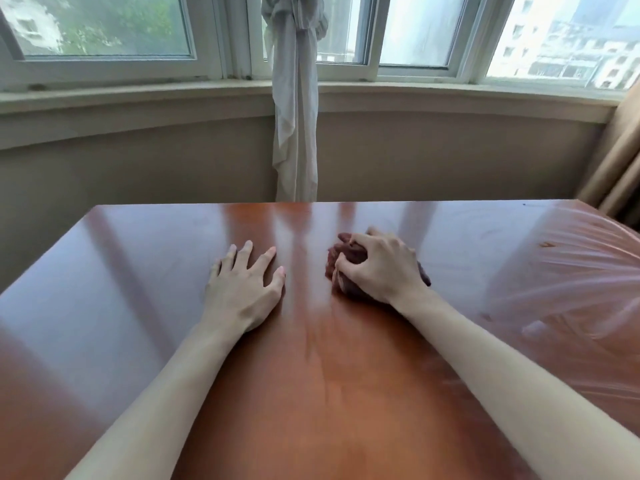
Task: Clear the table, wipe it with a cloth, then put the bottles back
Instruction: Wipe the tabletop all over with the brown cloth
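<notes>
A glossy reddish-brown wooden table (138, 271) fills the lower part of the view. My right hand (381, 265) grips a bunched dark brown cloth (341, 256) and holds it down on the tabletop a little right of centre. Most of the cloth is hidden under the fingers and palm. My left hand (246, 282) lies flat on the table left of centre, fingers spread and straight, holding nothing. No bottles are in view.
Clear plastic film (568, 271) covers the table's right end. Beyond the far edge, a knotted white curtain (296, 116) hangs before a window sill and windows. A beige drape (620, 157) hangs at the far right.
</notes>
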The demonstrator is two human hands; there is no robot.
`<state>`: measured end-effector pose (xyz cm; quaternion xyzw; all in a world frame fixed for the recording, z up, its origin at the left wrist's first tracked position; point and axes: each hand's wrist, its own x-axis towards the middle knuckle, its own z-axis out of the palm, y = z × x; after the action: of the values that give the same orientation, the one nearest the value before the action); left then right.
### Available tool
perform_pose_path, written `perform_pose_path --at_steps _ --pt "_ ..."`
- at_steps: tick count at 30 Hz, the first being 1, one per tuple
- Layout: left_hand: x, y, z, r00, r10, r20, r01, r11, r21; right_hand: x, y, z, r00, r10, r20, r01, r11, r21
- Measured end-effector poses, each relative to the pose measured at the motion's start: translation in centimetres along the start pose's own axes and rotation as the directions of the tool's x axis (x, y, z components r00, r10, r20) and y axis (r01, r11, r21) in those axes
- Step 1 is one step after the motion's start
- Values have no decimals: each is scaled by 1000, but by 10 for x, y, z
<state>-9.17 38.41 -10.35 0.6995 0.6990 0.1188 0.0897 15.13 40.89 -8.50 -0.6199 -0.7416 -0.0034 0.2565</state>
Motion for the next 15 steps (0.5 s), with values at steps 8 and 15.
perform_pose_path --at_steps 8,15 --pt "12 -5 9 997 -10 -76 15 998 58 175 50 67 982 173 -73 -178 981 -70" --pt "11 -3 3 1000 -15 -23 16 999 44 103 27 46 993 112 -21 -113 992 -48"
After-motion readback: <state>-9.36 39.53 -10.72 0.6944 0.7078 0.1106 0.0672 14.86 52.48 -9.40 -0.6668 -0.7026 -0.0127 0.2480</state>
